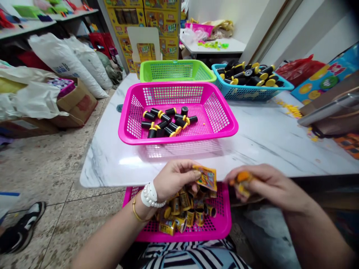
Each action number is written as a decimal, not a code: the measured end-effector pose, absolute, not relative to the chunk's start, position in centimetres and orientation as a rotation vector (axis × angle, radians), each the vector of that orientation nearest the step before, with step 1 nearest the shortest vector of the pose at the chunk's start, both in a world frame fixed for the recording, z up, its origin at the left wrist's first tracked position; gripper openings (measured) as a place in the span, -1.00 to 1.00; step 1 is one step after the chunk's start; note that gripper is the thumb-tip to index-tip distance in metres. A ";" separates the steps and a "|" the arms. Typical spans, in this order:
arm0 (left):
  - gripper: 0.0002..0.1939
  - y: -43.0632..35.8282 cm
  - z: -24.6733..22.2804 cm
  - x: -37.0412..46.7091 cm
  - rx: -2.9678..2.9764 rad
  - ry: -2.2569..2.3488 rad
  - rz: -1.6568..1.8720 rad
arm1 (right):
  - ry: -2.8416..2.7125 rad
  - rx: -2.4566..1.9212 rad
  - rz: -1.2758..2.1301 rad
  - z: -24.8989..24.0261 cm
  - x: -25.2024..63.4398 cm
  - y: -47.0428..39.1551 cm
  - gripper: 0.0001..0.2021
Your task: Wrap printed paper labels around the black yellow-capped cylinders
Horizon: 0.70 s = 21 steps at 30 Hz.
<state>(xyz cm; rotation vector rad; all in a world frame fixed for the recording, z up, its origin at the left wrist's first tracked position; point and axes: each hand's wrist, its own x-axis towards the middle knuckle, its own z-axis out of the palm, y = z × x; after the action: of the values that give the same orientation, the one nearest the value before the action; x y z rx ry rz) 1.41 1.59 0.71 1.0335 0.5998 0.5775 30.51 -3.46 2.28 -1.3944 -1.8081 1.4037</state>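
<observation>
Printed sleeve (207, 178) in the left hand (176, 176), its free end toward the right hand (260, 183)

The marble-patterned table (109, 168) spreads across the view, with the upper pink basket (179, 141) on it. In that basket, black cylinders (148, 115) with yellow ends lie at mixed angles, one standing upright. Nearer the body, low at the table's front edge, the lower pink basket (185, 237) holds a loose heap of yellow-and-brown tubes (167, 226), several with open ends showing.

Both hands are above or beside this lower basket. The left hand pinches the printed sleeve between thumb and fingers by its left end, over the heap. The right hand, blurred, is closed around an orange-and-yellow piece (244, 183); how many parts that is, I cannot tell.

The key relation is sideways: the sleeve sits just off the left fingertips, on the side facing the right hand, with a gap between it and the right fingers. Its long axis runs roughly left to right, dipping slightly at the right end. The left hand is the nearer one, already touching it.

The sleeve looks flat and thin, roughly rectangular, orange-yellow at the borders, with a busy multicoloured print; the lettering is too small to read.
</observation>
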 end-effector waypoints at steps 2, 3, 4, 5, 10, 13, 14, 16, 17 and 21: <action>-0.86 1.5 0.3 1.5 0.917 0.657 0.678 | -1.737 -1.780 0.665 1.4 34.6 -1.6 -0.64; -0.84 1.5 0.3 1.5 0.887 0.669 0.702 | -1.667 -1.964 0.219 0.8 36.8 -0.5 -0.64; -0.81 1.4 0.3 1.6 0.875 0.679 0.709 | -1.573 -2.039 0.005 0.3 39.0 0.8 -0.61; -0.80 1.3 0.3 1.7 0.877 0.692 0.706 | -1.492 -2.094 -0.134 -0.2 41.2 2.1 -0.59; -0.76 0.4 0.4 1.9 1.087 0.891 0.793 | -1.407 -2.234 -0.253 -1.8 48.2 6.0 -0.61; -0.80 -0.1 0.1 2.0 1.273 1.028 0.941 | -1.478 -2.127 -0.450 -1.8 46.5 4.6 -0.54; -0.82 -0.2 0.0 2.1 1.280 1.027 0.939 | -1.487 -2.072 -0.504 -1.6 44.8 3.7 -0.54; -0.83 -0.2 -0.2 2.1 1.219 0.980 0.864 | -1.492 -1.984 -0.420 -0.7 39.9 1.3 -0.52; -0.83 -0.2 -0.3 2.2 1.185 0.959 0.826 | -1.426 -1.930 -0.275 -0.2 37.1 0.2 -0.56; -0.83 -0.3 -0.5 2.3 1.214 0.994 0.823 | -1.406 -1.580 0.895 1.3 26.5 -2.5 -0.59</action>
<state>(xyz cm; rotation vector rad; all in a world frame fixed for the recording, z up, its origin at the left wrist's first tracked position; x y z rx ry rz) 2.35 -0.30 -0.55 1.2143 0.9942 0.8233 26.54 -2.52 1.26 -1.5797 -1.4059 0.8953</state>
